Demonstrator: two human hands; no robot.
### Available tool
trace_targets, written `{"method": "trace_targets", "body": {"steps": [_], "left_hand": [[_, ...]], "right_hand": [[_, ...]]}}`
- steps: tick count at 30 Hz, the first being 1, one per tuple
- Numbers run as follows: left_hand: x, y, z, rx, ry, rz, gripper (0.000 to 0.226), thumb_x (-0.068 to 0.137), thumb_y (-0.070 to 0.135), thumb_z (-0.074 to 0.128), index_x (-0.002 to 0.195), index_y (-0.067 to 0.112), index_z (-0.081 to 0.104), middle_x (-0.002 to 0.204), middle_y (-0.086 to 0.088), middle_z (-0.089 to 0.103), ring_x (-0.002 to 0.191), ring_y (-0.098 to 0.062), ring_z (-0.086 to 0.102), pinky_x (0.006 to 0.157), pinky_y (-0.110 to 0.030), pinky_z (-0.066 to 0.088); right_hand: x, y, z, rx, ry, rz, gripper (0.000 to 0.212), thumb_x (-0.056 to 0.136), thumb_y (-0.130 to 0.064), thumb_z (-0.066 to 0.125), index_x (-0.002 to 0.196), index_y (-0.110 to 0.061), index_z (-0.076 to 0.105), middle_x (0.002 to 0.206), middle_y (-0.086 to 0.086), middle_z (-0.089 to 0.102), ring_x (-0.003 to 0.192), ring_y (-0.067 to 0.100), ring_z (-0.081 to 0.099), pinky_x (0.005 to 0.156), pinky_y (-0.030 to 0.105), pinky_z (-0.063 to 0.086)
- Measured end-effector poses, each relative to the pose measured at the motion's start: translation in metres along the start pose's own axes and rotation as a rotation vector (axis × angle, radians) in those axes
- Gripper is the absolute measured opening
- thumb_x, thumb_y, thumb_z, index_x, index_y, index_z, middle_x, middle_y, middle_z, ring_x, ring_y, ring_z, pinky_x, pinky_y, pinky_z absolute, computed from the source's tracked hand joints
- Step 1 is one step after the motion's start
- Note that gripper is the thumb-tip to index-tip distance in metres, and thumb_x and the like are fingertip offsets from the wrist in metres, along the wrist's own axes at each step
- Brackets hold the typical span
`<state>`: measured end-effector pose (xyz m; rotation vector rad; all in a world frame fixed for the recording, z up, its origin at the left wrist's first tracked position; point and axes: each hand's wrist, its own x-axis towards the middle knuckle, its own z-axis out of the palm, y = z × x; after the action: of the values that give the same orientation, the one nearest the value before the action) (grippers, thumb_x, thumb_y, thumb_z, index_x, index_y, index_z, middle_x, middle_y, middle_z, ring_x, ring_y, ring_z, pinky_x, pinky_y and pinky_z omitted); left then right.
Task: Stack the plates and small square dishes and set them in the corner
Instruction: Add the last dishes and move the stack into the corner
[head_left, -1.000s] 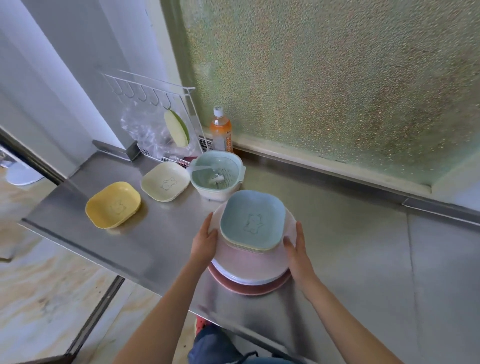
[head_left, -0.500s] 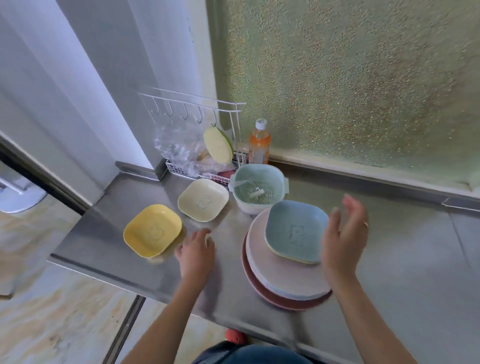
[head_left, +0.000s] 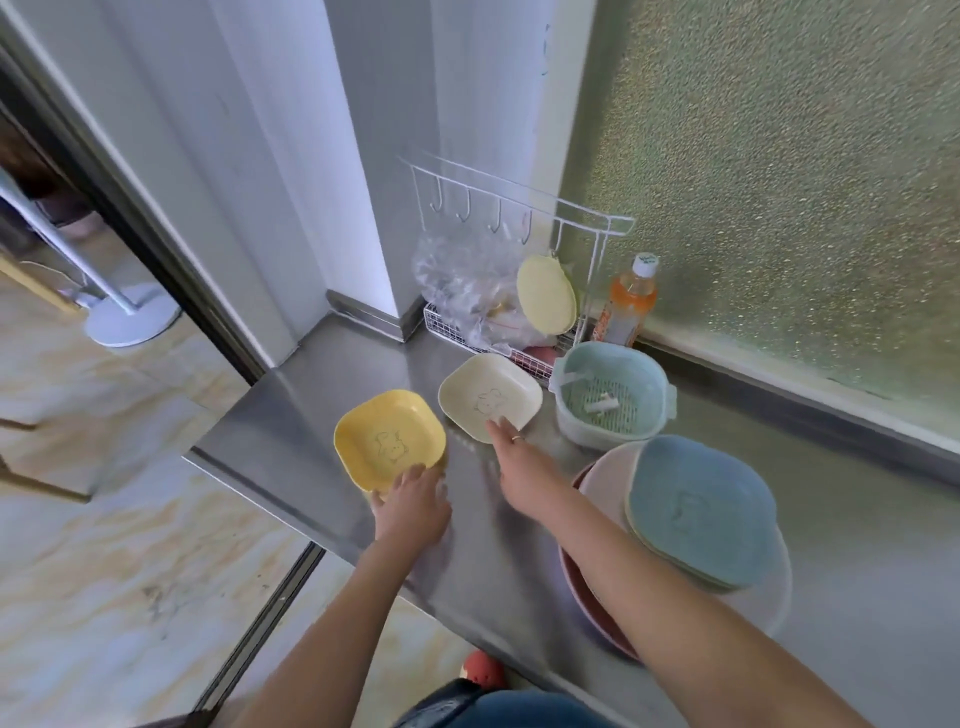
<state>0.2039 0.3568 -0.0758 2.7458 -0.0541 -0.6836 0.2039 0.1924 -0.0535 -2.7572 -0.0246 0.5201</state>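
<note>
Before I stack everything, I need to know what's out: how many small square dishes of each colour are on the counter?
Yellow square dish: 1
Cream square dish: 1
Blue square dish: 1, lying on the plates
Total: 3

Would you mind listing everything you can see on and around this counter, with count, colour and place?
Steel counter: 1, silver, along the frosted window.
Yellow square dish: 1, yellow, near the counter's left edge.
Cream square dish: 1, cream, behind and right of the yellow one.
Blue square dish: 1, blue, on top of the plate stack.
Plate stack: several, pink and reddish, near the front edge.
Strainer bowl: 1, pale green, behind the stack.
Bottle: 1, orange with white cap, by the window.
Wire rack: 1, white, in the corner, holding a plastic bag and a hanging yellow-green pad.
Left hand: at the yellow dish's near rim.
Right hand: fingertips at the cream dish's near rim.
</note>
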Motion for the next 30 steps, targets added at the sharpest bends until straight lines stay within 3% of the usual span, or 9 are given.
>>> {"method": "trace_targets", "body": {"steps": [3,5,11,16,19,22,26,30], "left_hand": [[-0.004,-0.010,0.001,-0.001,0.022,0.034,0.036,0.093,0.032,0.038,0.127,0.033,0.049,0.142,0.009,0.044,0.128,-0.019,0.046,0.111,-0.055,0.021],[-0.006,-0.014,0.002,0.007,0.018,0.055,0.037,0.093,0.028,0.039,0.127,0.032,0.050,0.140,0.009,0.045,0.128,-0.017,0.045,0.113,-0.053,0.019],[-0.012,-0.019,-0.001,-0.029,0.062,0.067,0.034,0.088,0.015,0.043,0.118,0.029,0.051,0.129,0.006,0.055,0.118,-0.020,0.052,0.111,-0.050,0.025],[-0.015,-0.018,0.003,-0.070,0.146,0.067,0.040,0.087,0.004,0.044,0.120,0.027,0.046,0.126,0.005,0.060,0.121,-0.021,0.052,0.112,-0.051,0.023],[-0.012,-0.010,0.008,-0.049,0.145,0.051,0.046,0.088,0.003,0.043,0.126,0.029,0.048,0.131,0.004,0.054,0.124,-0.021,0.049,0.114,-0.058,0.011],[-0.009,0.001,0.014,-0.040,0.144,0.028,0.048,0.088,0.003,0.041,0.127,0.030,0.052,0.129,0.003,0.052,0.123,-0.021,0.048,0.111,-0.065,0.005],[-0.007,0.017,0.025,-0.065,0.163,0.020,0.041,0.090,0.006,0.040,0.120,0.027,0.057,0.121,0.000,0.056,0.119,-0.023,0.051,0.109,-0.069,0.001],[-0.013,0.027,0.036,-0.068,0.180,0.069,0.038,0.087,0.003,0.040,0.110,0.026,0.061,0.112,0.001,0.058,0.114,-0.022,0.054,0.110,-0.066,-0.003]], "right_hand": [[0.005,0.000,0.002,-0.070,-0.030,0.049,0.047,0.089,-0.001,0.038,0.136,-0.007,0.032,0.141,0.017,0.037,0.115,0.037,0.051,0.092,0.041,0.043],[0.002,-0.003,0.003,-0.126,-0.029,0.061,0.032,0.090,-0.004,0.042,0.122,-0.005,0.044,0.129,0.016,0.045,0.110,0.035,0.053,0.086,0.039,0.044],[-0.009,-0.003,0.006,-0.176,0.004,0.129,0.026,0.089,0.000,0.043,0.113,-0.001,0.054,0.115,0.016,0.056,0.100,0.036,0.058,0.075,0.034,0.044],[-0.023,-0.003,-0.007,-0.007,0.452,-0.025,0.013,0.085,-0.010,0.059,0.095,-0.005,0.052,0.075,0.014,0.063,0.062,0.034,0.063,0.046,0.033,0.040],[-0.045,0.004,-0.023,0.162,0.601,-0.033,0.016,0.088,-0.021,0.058,0.094,-0.009,0.050,0.077,0.010,0.062,0.065,0.030,0.060,0.049,0.036,0.041],[-0.074,0.016,-0.042,0.222,0.702,-0.018,0.020,0.088,-0.029,0.060,0.093,-0.012,0.051,0.084,0.004,0.062,0.071,0.021,0.058,0.052,0.030,0.042],[-0.117,0.046,-0.063,0.267,0.770,0.127,0.021,0.088,-0.033,0.060,0.089,-0.014,0.051,0.085,-0.005,0.055,0.070,0.015,0.051,0.057,0.025,0.036],[-0.175,0.084,-0.059,0.218,0.791,0.221,0.018,0.088,-0.031,0.060,0.081,-0.017,0.051,0.080,-0.005,0.057,0.064,0.013,0.050,0.050,0.017,0.032]]}}
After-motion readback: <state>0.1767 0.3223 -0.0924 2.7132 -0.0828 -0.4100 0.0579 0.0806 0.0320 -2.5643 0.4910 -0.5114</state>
